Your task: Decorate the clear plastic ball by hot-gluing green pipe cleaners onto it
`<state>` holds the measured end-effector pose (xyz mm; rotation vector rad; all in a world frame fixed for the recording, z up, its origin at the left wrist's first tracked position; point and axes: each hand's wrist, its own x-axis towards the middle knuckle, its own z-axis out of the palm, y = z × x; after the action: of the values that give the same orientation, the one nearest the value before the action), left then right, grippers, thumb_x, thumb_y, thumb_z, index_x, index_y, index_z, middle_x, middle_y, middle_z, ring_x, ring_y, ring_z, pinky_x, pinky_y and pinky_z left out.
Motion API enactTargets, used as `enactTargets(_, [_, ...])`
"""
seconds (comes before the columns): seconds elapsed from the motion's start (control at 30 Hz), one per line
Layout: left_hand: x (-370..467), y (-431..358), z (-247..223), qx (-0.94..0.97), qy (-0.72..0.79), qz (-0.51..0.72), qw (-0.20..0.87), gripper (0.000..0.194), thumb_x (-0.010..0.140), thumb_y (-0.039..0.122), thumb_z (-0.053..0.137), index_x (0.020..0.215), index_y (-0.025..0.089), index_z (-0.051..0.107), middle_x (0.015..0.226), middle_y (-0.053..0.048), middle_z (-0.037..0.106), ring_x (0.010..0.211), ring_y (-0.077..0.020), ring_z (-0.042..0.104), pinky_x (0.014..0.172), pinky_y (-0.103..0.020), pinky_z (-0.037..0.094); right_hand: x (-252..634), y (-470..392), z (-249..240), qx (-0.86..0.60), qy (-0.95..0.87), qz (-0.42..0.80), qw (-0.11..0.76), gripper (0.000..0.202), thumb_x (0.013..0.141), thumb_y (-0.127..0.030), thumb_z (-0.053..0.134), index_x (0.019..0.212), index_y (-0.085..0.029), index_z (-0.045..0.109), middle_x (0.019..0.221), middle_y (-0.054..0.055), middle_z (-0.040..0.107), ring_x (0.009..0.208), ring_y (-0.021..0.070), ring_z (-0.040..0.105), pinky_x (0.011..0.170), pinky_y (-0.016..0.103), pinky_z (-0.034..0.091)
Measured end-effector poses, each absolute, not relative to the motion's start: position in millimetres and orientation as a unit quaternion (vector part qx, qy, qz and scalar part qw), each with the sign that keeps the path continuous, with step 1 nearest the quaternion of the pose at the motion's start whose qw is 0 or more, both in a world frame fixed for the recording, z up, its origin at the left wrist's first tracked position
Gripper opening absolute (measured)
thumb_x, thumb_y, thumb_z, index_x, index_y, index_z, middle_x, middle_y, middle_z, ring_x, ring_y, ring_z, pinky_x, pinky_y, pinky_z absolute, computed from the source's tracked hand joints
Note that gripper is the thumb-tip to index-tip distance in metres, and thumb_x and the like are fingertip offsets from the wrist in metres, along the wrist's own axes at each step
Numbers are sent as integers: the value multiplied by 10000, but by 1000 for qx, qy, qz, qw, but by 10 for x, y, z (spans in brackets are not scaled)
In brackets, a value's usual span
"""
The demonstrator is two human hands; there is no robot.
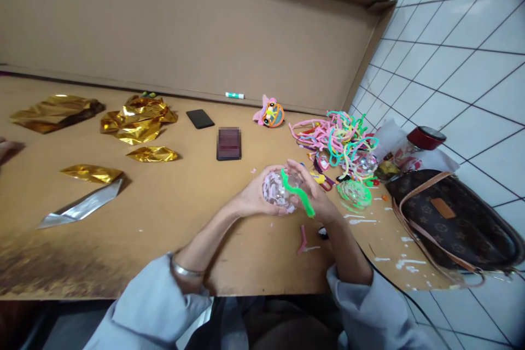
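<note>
Between my two hands, just above the table, is a clear plastic ball (pixel 271 188) with pale pink patches on it. My left hand (pixel 255 192) is closed around its left side. A bright green pipe cleaner (pixel 302 197) crosses the ball's right side in a wavy line. My right hand (pixel 322 201) is closed at that side, with the pipe cleaner held against the ball; part of its grip is hidden. On the table below lies a short pink pipe cleaner piece (pixel 302 240).
To the right sit a heap of pipe cleaners (pixel 334 139), a green-patterned clear ball (pixel 354 195), a red-lidded jar (pixel 424 139) and a brown bag (pixel 455 219). A decorated ball (pixel 272 114), phone (pixel 200 118) and gold foil (pixel 139 120) lie farther back. Another person's hand (pixel 6 149) shows at left.
</note>
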<state>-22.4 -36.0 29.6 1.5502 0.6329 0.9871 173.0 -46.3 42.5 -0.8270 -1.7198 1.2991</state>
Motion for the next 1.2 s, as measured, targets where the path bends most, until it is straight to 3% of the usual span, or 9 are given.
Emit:
enactTargets(0.23, [-218,-331,225,630,263,430,591,926,490,224,918,1293,221,457,1306,-127,589,1216,-327,580,1018,-464,475,1670,-416,354,-327,-666,511,434,898,629,-500,843,1388,-241,437,1420,140,507,1342,289,488,1125,442,408])
enactTargets(0.47, [-220,-297,167,569,251,443,646,1019,354,224,967,1252,228,484,1333,-128,568,1255,-352,544,995,-444,482,1645,-436,357,-337,-662,496,450,819,642,-470,834,1332,-237,461,1393,133,525,1323,285,505,1110,436,422])
enactTargets(0.73, [-168,-342,224,605,283,459,585,873,460,209,903,1219,213,471,1252,-114,614,1155,-302,608,989,-443,485,1619,-443,361,-341,-665,507,429,851,630,-485,832,1354,-241,456,1395,123,525,1304,282,519,1093,425,442])
enactTargets(1.03, [-165,-351,264,618,297,456,567,849,471,228,871,1223,202,478,1264,-117,610,1141,-294,613,991,-428,476,1603,-454,362,-352,-647,522,431,903,613,-475,840,1392,-258,438,1433,108,503,1328,289,501,1109,425,424])
enactTargets(1.2, [-225,-354,307,596,326,464,568,867,458,238,869,1221,197,460,1219,-107,605,1068,-265,627,942,-394,493,1624,-436,300,-390,-667,463,435,830,660,-455,816,1387,-263,463,1436,101,502,1373,292,447,1143,451,377])
